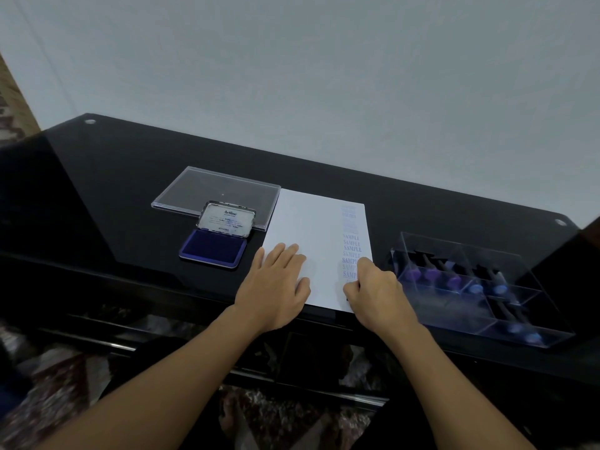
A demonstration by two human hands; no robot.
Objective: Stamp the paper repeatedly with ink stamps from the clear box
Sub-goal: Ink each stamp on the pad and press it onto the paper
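A white paper (311, 222) lies on the black glass table (130, 190). A column of blue "SAMPLE" prints (352, 245) runs down its right side. My left hand (279, 280) presses flat on the paper's lower left. My right hand (376, 287) is curled at the foot of the print column and grips a stamp; the hand hides almost all of it, and only a dark edge (347, 299) shows. The clear box (454, 316) stands to the right, with several purple- and blue-tipped stamps (431, 274) lying in its compartments. The open blue ink pad (212, 248) is left of the paper.
The box's clear lid (214, 190) lies flat behind the ink pad, touching the paper's top left. The table's near edge runs just under my wrists. A grey wall rises behind the table, and patterned carpet (276, 417) shows below it.
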